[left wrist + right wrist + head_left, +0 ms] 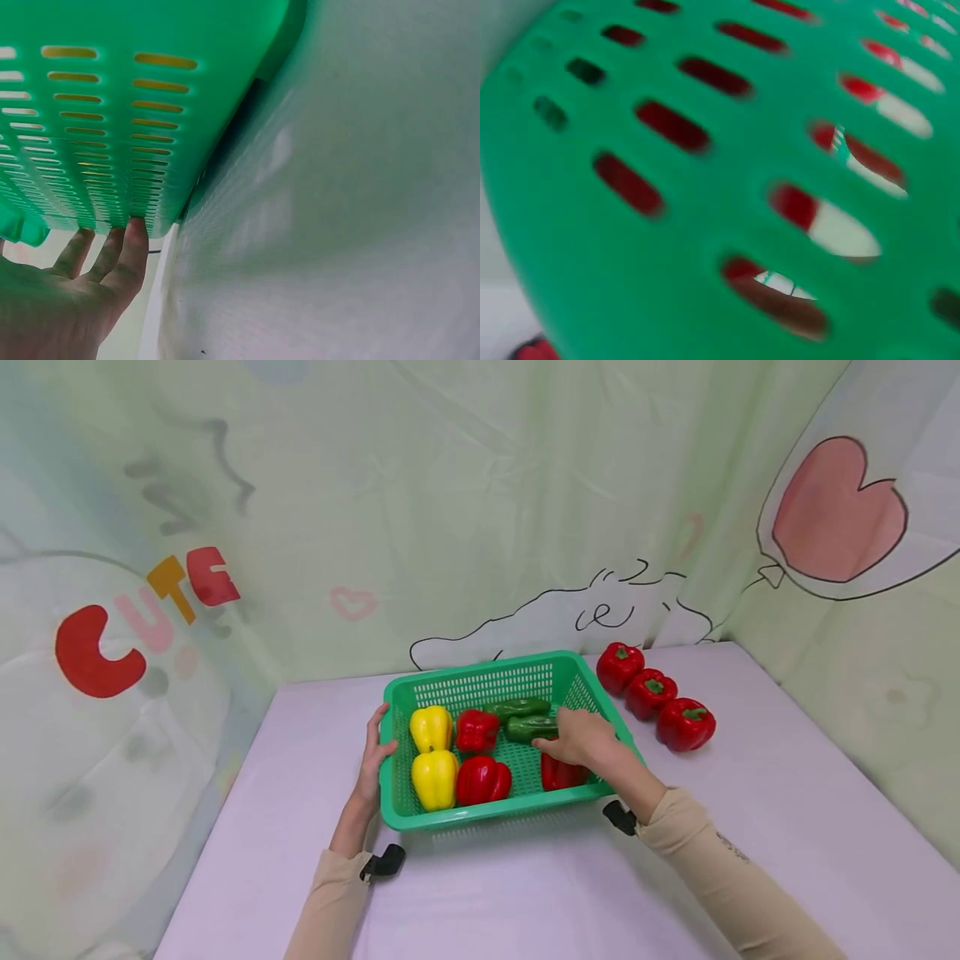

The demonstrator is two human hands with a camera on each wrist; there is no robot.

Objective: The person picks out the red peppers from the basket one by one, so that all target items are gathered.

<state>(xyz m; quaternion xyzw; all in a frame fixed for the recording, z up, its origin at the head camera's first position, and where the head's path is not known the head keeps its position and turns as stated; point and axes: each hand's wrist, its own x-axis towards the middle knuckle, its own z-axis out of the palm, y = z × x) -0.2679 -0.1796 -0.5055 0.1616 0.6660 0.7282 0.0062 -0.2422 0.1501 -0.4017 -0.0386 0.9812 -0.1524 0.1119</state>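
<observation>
Though straight-fingered, left grip (371, 760) against basket (495, 808)

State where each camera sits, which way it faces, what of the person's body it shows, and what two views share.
Head: worn on the head, facing forward and down at a green plastic basket of bell peppers and cucumbers; left hand, right hand and beige sleeves show.
Left wrist: worn there, facing the basket's slotted outside; the left hand's fingers show.
Right wrist: worn there, facing the basket's slotted outside, red showing through; no hand shows clearly.
Shared: head and left wrist both show the left hand touching the basket.
</observation>
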